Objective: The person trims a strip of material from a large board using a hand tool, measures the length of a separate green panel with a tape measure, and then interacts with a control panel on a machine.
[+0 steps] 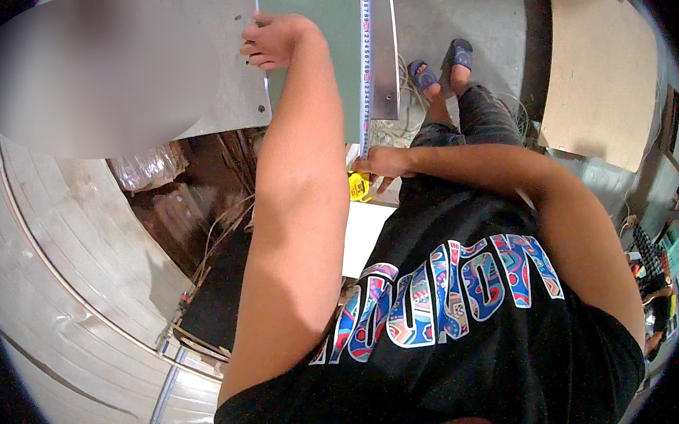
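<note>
A long green panel (314,109) lies in front of me with a white tape blade (364,78) stretched along its right side. My right hand (387,165) grips the yellow tape measure (360,185) just off the panel's near end, the blade running away from its case. My left hand (275,41) rests at the panel's left edge, palm down. Its fingers are slightly bent and apart, with nothing visible in them. The blade's far end is out of view.
A grey metal surface (231,90) extends left of the panel. Below it are plastic-wrapped bundles (149,168). A white board (365,230) is close to my body. Cardboard (599,72) stands at right. Loose cables (406,87) lie on the floor near my sandals (424,76).
</note>
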The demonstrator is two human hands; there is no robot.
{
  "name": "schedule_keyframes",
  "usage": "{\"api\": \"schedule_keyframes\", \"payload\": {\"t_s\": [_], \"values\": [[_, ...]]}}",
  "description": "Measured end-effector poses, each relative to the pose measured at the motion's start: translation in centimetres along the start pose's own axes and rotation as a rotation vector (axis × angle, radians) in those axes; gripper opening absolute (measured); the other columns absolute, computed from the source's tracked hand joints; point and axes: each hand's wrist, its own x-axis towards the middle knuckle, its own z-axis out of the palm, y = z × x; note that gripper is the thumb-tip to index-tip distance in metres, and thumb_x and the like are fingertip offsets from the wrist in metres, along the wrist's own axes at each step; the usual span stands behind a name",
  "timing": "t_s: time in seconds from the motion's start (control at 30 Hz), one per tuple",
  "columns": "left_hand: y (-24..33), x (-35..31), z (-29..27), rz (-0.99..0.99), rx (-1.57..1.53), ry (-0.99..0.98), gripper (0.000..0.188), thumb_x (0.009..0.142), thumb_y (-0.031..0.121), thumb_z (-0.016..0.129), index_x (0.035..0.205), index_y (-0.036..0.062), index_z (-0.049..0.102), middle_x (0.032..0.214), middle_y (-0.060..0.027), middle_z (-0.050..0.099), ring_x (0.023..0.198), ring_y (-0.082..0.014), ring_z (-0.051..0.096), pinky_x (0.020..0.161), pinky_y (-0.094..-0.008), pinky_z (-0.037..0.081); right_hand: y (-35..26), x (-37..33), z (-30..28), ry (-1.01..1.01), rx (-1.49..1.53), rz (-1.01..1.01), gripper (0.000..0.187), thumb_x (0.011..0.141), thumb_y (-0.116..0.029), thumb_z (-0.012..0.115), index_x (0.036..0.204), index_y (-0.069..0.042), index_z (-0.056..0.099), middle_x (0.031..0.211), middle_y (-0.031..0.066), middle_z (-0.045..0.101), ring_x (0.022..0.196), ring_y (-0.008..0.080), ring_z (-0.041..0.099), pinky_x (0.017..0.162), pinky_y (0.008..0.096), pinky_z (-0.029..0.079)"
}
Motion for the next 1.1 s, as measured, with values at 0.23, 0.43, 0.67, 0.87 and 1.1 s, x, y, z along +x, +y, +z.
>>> {"api": "schedule_keyframes", "payload": {"t_s": [0.23,0.43,0.67,0.87,1.1], "values": [[0.1,-0.3,-0.6,-0.002,-0.054,-0.015,0.043,0.11,0.043,0.053,0.116,0.0019,0.064,0.12,-0.0148,0.058,0.114,-0.0327,0.054,0.104,-0.0475,0.041,0.7,0.4,-0.2,-0.036,-0.01,-0.006,0.061,0.111,-0.046,0.05,0.146,0.004,0.057,0.14,0.0201,0.065,0.13,0.0341,0.065,0.094,0.0479,0.066],[-0.2,0.4,0.5,-0.017,-0.008,0.012,0.043,0.11,0.042,0.053,0.118,0.0016,0.065,0.123,-0.0153,0.058,0.116,-0.0323,0.054,0.103,-0.0465,0.041,0.3,0.4,0.2,0.001,0.063,0.065,0.061,0.111,-0.046,0.049,0.147,0.003,0.056,0.14,0.0193,0.065,0.13,0.0334,0.065,0.094,0.0479,0.065],[-0.1,0.1,0.2,0.001,0.002,0.019,0.043,0.11,0.043,0.054,0.118,0.0022,0.066,0.121,-0.0151,0.06,0.115,-0.0321,0.055,0.102,-0.0468,0.042,0.7,0.3,0.0,-0.033,-0.005,-0.012,0.063,0.112,-0.049,0.049,0.145,0.004,0.057,0.14,0.0191,0.064,0.129,0.0329,0.065,0.096,0.0472,0.065],[0.0,-0.1,0.1,0.008,-0.013,0.027,0.045,0.11,0.045,0.053,0.117,0.0015,0.065,0.121,-0.0154,0.059,0.116,-0.0327,0.054,0.103,-0.0472,0.042,0.7,0.4,-0.1,-0.045,0.006,0.032,0.068,0.112,-0.054,0.046,0.145,0.004,0.058,0.141,0.0181,0.064,0.132,0.0313,0.063,0.098,0.0458,0.064],[-0.3,0.3,0.6,0.01,-0.022,0.035,0.045,0.107,0.046,0.057,0.116,0.0023,0.066,0.122,-0.0169,0.061,0.117,-0.0351,0.056,0.104,-0.0493,0.043,0.9,0.8,0.0,-0.055,0.008,0.055,0.069,0.112,-0.057,0.044,0.145,0.002,0.058,0.139,0.0167,0.064,0.129,0.0292,0.063,0.098,0.0443,0.064]]}}
